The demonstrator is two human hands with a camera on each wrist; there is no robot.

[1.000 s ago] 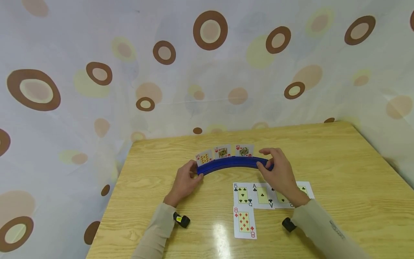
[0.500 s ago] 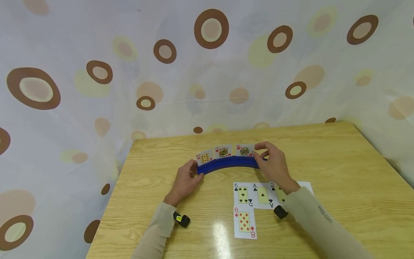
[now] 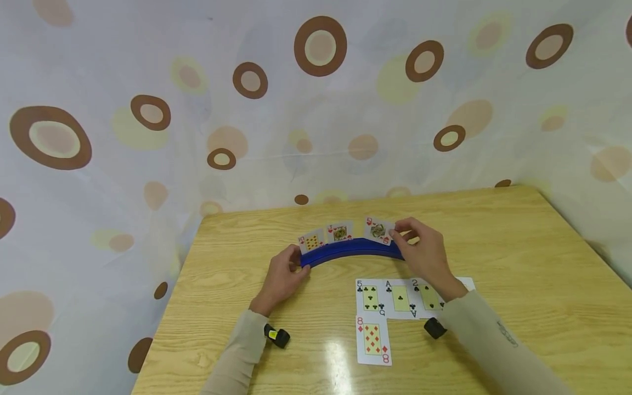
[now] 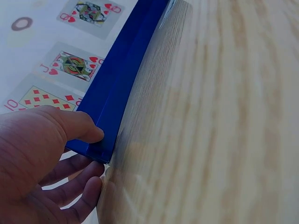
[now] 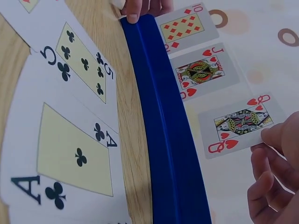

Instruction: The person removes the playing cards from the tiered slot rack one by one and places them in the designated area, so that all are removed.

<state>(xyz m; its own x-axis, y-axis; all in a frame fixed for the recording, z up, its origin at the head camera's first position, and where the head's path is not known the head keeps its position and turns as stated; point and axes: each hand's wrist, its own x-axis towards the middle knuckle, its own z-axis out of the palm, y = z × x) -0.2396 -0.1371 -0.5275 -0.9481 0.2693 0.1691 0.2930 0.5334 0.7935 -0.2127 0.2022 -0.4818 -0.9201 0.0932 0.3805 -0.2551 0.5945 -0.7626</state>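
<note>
A curved blue card holder lies on the table. My left hand grips its left end, the thumb on the front face and the fingers behind. Between thumb and forefinger, my right hand pinches the queen of hearts by its right edge. That card tilts clockwise, its lower edge close to the holder's top near the right side. The ten of diamonds and the jack of hearts stand in the holder to the left.
In front of the holder lies a row of cards: five of clubs, ace of clubs, a black two and another card mostly behind the right wrist. Below the five lies the eight of diamonds. A patterned sheet hangs behind.
My right hand has left the holder's right end and taken hold of the queen of hearts, which now tilts and has shifted slightly right. The left hand has stayed put.
</note>
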